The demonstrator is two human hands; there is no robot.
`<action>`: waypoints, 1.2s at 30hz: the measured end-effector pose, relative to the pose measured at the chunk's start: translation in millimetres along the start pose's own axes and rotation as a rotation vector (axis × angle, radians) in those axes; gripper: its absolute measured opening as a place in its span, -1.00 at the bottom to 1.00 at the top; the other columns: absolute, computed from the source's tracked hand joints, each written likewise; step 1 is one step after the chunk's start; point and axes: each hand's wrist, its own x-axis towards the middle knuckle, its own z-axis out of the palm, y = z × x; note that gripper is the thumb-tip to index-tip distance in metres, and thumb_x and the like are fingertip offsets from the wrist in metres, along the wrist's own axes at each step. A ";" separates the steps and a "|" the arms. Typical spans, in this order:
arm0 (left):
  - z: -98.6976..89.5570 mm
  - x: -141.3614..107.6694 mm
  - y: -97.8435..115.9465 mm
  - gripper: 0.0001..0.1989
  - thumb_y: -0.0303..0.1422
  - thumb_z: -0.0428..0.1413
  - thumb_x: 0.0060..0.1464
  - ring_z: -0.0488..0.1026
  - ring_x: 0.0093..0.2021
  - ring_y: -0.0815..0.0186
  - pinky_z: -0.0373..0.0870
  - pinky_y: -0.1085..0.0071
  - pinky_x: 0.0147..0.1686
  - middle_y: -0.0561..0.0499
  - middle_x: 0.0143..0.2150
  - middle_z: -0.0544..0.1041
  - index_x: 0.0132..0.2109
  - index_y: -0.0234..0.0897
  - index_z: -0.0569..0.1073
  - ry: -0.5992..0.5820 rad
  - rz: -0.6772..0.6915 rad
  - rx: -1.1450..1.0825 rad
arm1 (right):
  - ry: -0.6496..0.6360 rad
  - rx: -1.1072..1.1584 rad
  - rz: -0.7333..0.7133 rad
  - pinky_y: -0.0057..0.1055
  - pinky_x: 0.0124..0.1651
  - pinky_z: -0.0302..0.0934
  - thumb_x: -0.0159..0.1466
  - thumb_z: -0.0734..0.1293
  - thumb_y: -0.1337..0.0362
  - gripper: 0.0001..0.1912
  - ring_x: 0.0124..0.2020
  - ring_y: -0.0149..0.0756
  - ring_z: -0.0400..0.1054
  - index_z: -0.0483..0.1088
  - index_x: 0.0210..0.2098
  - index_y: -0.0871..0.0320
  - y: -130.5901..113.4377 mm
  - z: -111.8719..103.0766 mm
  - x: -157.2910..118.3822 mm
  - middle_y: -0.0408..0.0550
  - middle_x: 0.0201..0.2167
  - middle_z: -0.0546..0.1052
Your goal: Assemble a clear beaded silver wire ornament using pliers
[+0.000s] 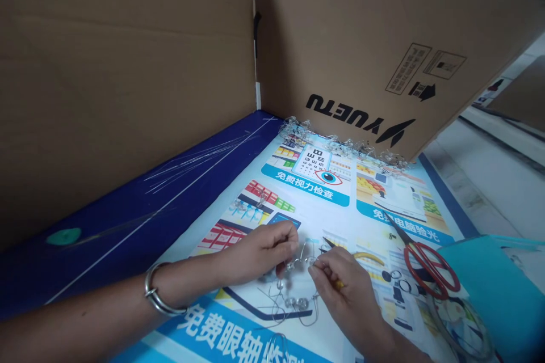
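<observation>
Thin wire with clear beads (301, 261) is stretched between my two hands over the printed sheet. My left hand (266, 249), with a silver bangle on its wrist, pinches the left side of the wire. On the right side, my right hand (347, 286) has its fingers closed on the wire. A yellow-handled tool (369, 257) shows behind my right hand, its dark tip pointing left; whether that hand also holds it is unclear. Loose beads (297, 302) and bent wires lie just below my hands.
Scissors with red handles (432, 266) lie at the right, beside a blue-green folder (494, 289). Beaded wire pieces (351, 147) line the foot of the cardboard wall (340, 39). At the left are straight wires (200, 161) and a green piece (63, 236).
</observation>
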 end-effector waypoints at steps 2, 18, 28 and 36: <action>-0.2 0.0 -0.2 -0.84 -0.32 -0.08 0.16 0.33 -0.56 0.49 0.17 0.61 -0.59 0.15 -0.53 0.29 -0.35 -0.29 0.22 -0.005 -0.006 -0.002 | -0.006 -0.004 0.016 -0.46 -0.43 0.02 0.22 0.21 0.28 -0.82 -0.46 -0.37 0.18 0.23 -0.51 0.13 -0.3 -0.1 -0.1 -0.16 -0.55 0.28; 2.7 -0.3 -3.3 -0.88 -0.37 -0.09 0.15 0.43 -0.52 0.43 0.22 0.59 -0.60 0.13 -0.49 0.37 -0.35 -0.28 0.22 0.018 0.003 0.071 | 0.003 0.005 -0.008 -0.45 -0.40 0.02 0.21 0.21 0.30 -0.83 -0.45 -0.37 0.19 0.24 -0.52 0.13 0.5 0.4 0.3 -0.17 -0.55 0.29; 2.8 0.6 0.2 -0.86 -0.34 -0.09 0.16 0.43 -0.53 0.45 0.22 0.61 -0.61 0.10 -0.44 0.40 -0.34 -0.30 0.22 0.009 -0.020 0.009 | 0.004 -0.007 -0.030 -0.45 -0.40 0.02 0.21 0.21 0.31 -0.84 -0.45 -0.37 0.19 0.24 -0.51 0.14 1.1 0.9 0.0 -0.16 -0.55 0.30; 2.7 0.5 2.2 -0.87 -0.36 -0.09 0.15 0.39 -0.54 0.47 0.24 0.60 -0.58 0.10 -0.47 0.40 -0.35 -0.30 0.22 0.011 -0.005 0.016 | 0.020 -0.026 -0.055 -0.45 -0.40 0.03 0.20 0.21 0.33 -0.85 -0.45 -0.36 0.19 0.24 -0.51 0.14 0.1 -0.3 0.6 -0.16 -0.55 0.29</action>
